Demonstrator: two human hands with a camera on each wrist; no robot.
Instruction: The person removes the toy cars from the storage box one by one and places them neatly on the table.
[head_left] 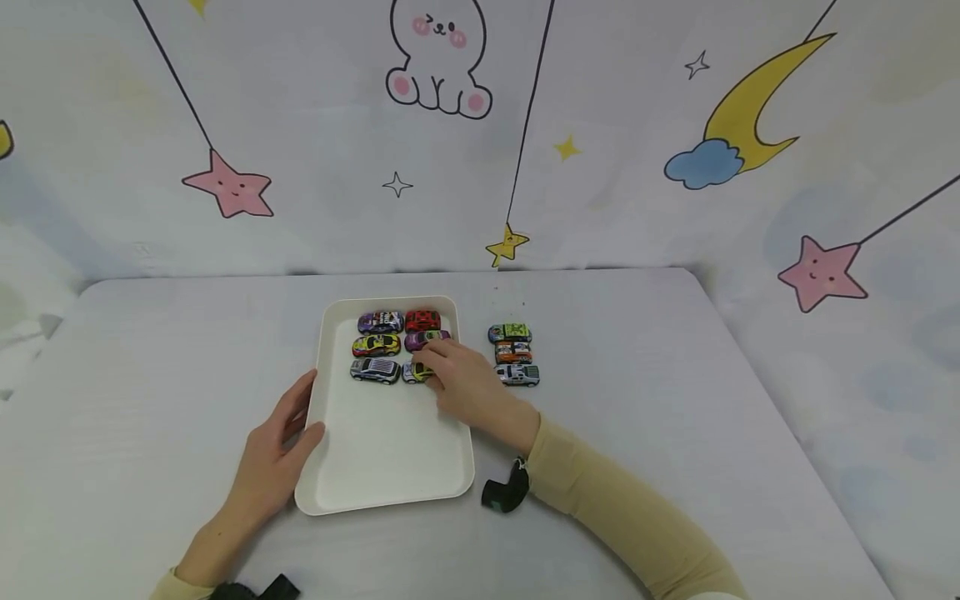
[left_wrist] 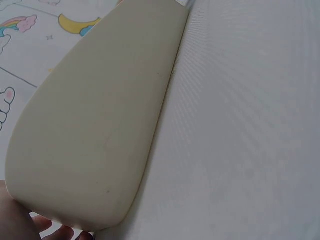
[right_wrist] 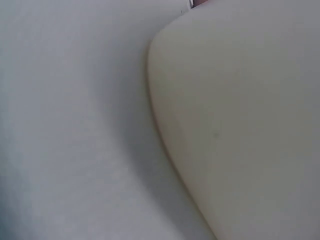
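Note:
A white tray (head_left: 386,450) lies on the table with two columns of small toy cars in its far half. My left hand (head_left: 273,458) holds the tray's left edge, thumb over the rim and fingers along the outside. In the left wrist view, the tray's outer wall (left_wrist: 95,120) fills much of the picture. My right hand (head_left: 461,383) reaches over the right rim, its fingertips gripping a yellow-and-white toy car (head_left: 412,372). That car sits beside a silver toy car (head_left: 375,371) and is partly hidden by the fingers. Just beyond is a purple toy car (head_left: 423,339).
Also in the tray are a red car (head_left: 423,320), a yellow car (head_left: 377,345) and a purple-blue car (head_left: 380,322). Right of the tray, a green car (head_left: 509,332), an orange car (head_left: 513,352) and a grey car (head_left: 519,375) form a column.

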